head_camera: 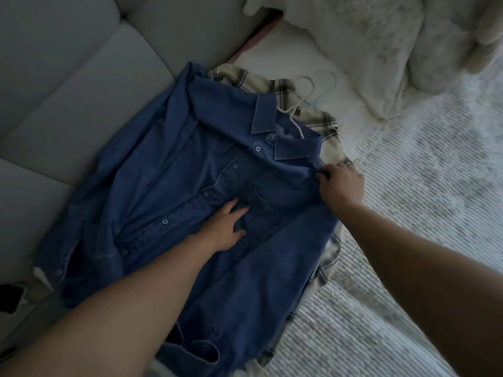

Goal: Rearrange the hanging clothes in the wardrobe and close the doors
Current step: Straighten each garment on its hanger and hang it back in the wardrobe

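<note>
A blue denim shirt [174, 202] lies buttoned and face up on a bed, on top of a cream plaid shirt [275, 91] whose edges show around it. White hanger hooks [304, 85] stick out past the collars. My left hand [226, 227] rests flat on the denim shirt's chest, fingers straight. My right hand [340, 186] pinches the denim shirt's shoulder seam near the collar. No wardrobe is in view.
A grey padded headboard [68, 77] runs along the left. White fluffy pillows [367, 50] lie at the top right. A white ribbed bedspread [408, 240] covers the bed on the right. A dark object [11, 297] sits at the left edge.
</note>
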